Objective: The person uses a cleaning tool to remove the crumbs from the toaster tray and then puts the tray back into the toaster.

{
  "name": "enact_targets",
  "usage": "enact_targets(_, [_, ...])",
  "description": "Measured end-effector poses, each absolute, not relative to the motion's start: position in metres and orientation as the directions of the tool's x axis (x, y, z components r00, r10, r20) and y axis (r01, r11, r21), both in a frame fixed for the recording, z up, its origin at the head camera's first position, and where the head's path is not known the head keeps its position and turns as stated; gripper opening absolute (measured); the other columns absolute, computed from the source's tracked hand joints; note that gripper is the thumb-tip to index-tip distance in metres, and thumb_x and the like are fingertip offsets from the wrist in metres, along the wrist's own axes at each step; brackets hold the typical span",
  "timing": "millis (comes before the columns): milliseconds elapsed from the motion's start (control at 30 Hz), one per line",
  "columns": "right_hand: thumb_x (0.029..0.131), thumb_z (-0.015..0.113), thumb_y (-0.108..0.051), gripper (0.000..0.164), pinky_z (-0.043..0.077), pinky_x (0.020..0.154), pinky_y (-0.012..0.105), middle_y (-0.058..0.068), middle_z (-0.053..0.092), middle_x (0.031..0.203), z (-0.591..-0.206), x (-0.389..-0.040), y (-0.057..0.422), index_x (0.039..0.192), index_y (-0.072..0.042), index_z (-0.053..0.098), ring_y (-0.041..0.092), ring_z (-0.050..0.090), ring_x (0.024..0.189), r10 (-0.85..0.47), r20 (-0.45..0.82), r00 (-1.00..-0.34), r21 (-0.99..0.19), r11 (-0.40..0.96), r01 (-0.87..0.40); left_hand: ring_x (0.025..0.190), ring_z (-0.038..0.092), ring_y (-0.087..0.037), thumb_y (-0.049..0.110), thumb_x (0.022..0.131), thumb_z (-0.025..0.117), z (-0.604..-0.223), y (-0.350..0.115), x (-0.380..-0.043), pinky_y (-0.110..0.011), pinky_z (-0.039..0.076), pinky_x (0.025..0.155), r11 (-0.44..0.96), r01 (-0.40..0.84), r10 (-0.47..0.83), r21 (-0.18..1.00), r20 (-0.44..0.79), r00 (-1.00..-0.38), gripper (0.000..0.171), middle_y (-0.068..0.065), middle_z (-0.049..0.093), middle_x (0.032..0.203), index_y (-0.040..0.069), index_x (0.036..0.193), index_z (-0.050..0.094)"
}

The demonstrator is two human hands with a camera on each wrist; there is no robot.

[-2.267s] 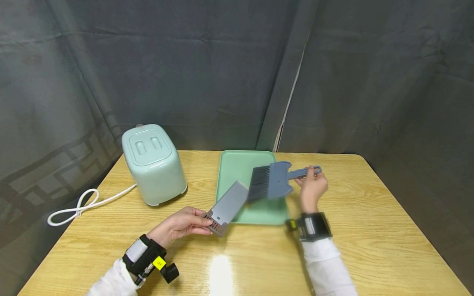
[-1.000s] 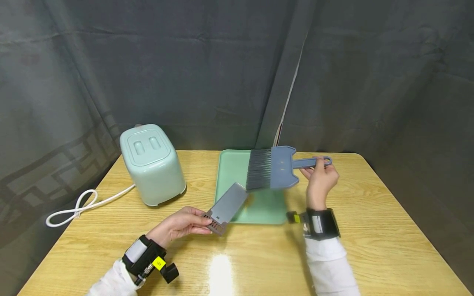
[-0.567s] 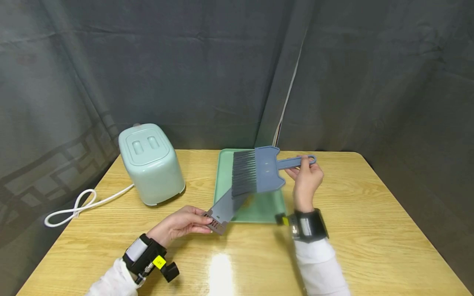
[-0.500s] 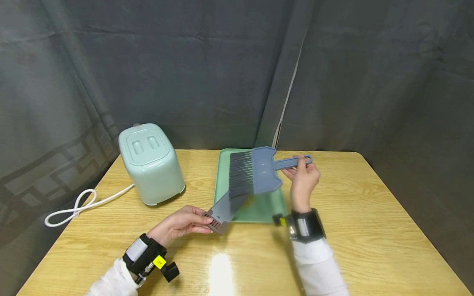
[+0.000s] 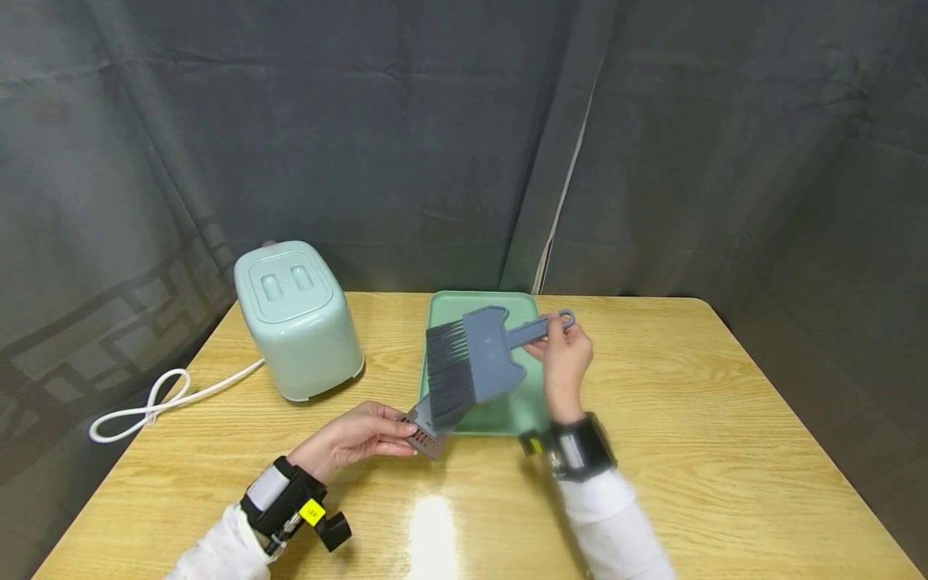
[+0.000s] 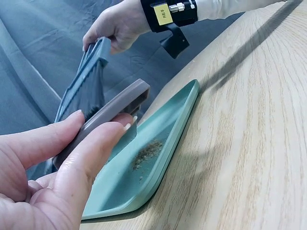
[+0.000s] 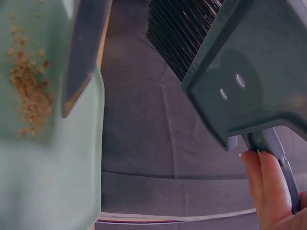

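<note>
My left hand pinches the slotted end of a flat grey toaster crumb tray, thumb on top and fingers beneath. The crumb tray slants above the near part of a mint-green tray. With thumb and fingers, my right hand grips the thin handle of a blue-grey brush. Its dark bristles hang over the crumb tray's face and hide most of it in the head view. In the left wrist view they reach its upper side. Brown crumbs lie in a small heap on the green tray.
A mint toaster with a lid stands at the left of the wooden table. Its white cord lies looped at the left edge. A dark grey curtain hangs behind the table.
My right hand has swung the brush right and up, then left and down, so the bristles now lie over the crumb tray. The left hand and crumb tray have hardly moved.
</note>
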State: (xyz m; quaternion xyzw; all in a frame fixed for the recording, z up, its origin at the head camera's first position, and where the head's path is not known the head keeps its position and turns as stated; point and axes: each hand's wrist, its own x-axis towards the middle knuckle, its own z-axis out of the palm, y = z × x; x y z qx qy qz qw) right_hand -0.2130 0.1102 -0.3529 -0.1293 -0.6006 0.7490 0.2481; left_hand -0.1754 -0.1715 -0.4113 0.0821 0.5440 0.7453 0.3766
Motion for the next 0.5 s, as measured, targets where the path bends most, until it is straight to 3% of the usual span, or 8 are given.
enact_targets(267, [0.104, 0.050, -0.005, 0.024, 0.061, 0.053, 0.018, -0.002, 0.062, 0.068, -0.3587, -0.2152, 0.1079, 0.102, 0.017, 0.061, 0.002, 0.064, 0.050, 0.516, 0.119, -0.848, -0.971, -0.119, -0.208, 0.087, 0.075, -0.016, -0.011, 0.099, 0.051, -0.4106, -0.1721, -0.1753, -0.028, 0.063, 0.086, -0.127, -0.470, 0.650, 0.873, -0.284, -0.705, 0.020, -0.014, 0.075, 0.097, -0.012, 0.111, 0.068])
enact_targets(500, [0.104, 0.050, -0.005, 0.024, 0.061, 0.053, 0.018, -0.002, 0.063, 0.069, -0.3625, -0.2186, 0.1122, 0.101, 0.016, 0.061, 0.002, 0.065, 0.051, 0.511, 0.124, -0.851, -0.976, -0.091, -0.197, 0.087, 0.075, -0.017, -0.010, 0.099, 0.052, -0.4100, -0.1735, -0.1742, -0.028, 0.063, 0.087, -0.120, -0.469, 0.649, 0.875, -0.288, -0.704, 0.025, -0.016, 0.075, 0.100, -0.020, 0.120, 0.060])
